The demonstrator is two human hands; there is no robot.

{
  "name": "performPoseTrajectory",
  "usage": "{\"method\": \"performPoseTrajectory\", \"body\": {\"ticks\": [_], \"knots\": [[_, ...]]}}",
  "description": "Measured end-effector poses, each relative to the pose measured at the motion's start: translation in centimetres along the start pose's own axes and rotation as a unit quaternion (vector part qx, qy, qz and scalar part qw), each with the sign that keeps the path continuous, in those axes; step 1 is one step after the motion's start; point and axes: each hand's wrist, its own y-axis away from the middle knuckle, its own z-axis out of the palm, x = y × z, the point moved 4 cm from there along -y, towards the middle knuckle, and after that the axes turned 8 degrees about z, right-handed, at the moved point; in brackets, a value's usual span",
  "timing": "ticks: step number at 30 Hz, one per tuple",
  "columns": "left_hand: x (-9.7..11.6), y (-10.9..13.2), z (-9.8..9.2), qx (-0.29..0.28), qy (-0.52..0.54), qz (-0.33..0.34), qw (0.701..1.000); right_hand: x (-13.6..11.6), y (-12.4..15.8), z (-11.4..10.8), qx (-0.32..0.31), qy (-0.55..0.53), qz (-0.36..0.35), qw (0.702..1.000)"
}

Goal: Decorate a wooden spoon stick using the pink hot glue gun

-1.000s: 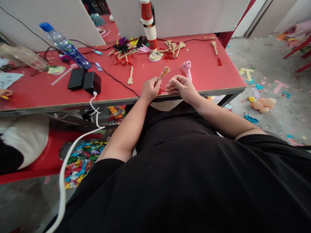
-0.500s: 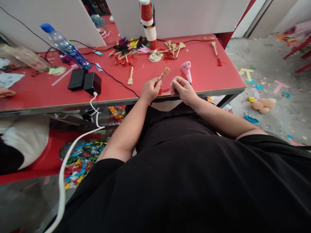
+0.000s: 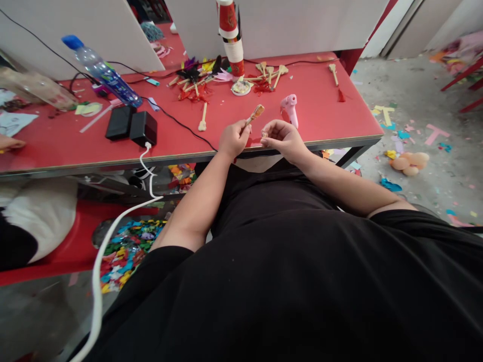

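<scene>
Between the fingers of my left hand is a small wooden stick with a wide brownish end that points up and to the right. My right hand is just right of it, thumb and fingertips pinched on a tiny pale piece too small to name. The two hands do not touch. Behind my right hand a pink glue gun rests on the red table. A similar pale stick lies to the left of my hands.
Paper cups stand stacked at the back beside feathers, sticks and red tassels. A tasselled stick lies far right. Black boxes, a bottle and cables occupy the left, where another person's hand shows.
My right hand's fingers have spread a little and its fingertips have shifted slightly left, showing the tiny piece. My left hand and its stick have stayed put.
</scene>
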Motion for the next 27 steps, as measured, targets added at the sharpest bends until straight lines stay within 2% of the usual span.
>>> {"method": "performPoseTrajectory", "body": {"ticks": [12, 18, 23, 27], "knots": [[-0.1, -0.1, 0.0, -0.008, -0.010, -0.007, 1.000, -0.6, 1.0, 0.2, -0.001, 0.196, -0.078, 0.977], [-0.1, 0.0, 0.1, -0.009, -0.013, -0.007, 1.000, -1.3, 1.1, 0.6, -0.023, 0.161, -0.094, 0.982], [0.1, 0.0, 0.0, -0.005, -0.016, 0.001, 1.000, -1.4, 1.5, 1.1, -0.015, 0.096, -0.056, 0.994], [0.1, 0.1, 0.0, 0.002, -0.009, 0.008, 1.000, -1.6, 1.8, 1.5, -0.028, 0.086, -0.043, 0.995]]}}
